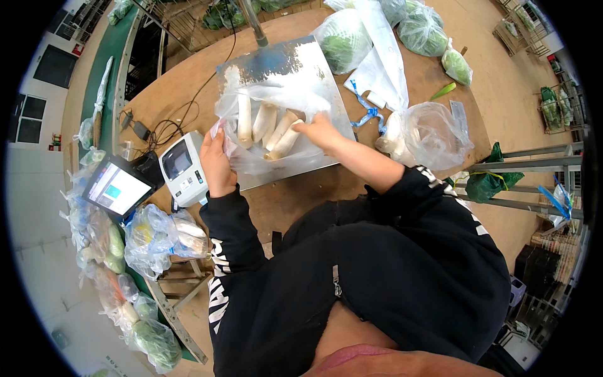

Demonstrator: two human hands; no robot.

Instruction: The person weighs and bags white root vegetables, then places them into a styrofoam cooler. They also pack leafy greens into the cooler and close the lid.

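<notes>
Several pale king oyster mushrooms lie in an open clear plastic bag. The bag rests on a worn metal scale platform in front of me. My left hand grips the bag's left edge, close to a label printer. At the bag's right side, my right hand has its fingers against the plastic, partly hidden by it. The right thumb reaches the upper end of the nearest mushroom.
A second plastic bag with white mushrooms lies right on the wooden table. Bagged green vegetables stand behind. Left are a lit screen, cables and a green conveyor belt carrying bagged produce. Metal rails run at right.
</notes>
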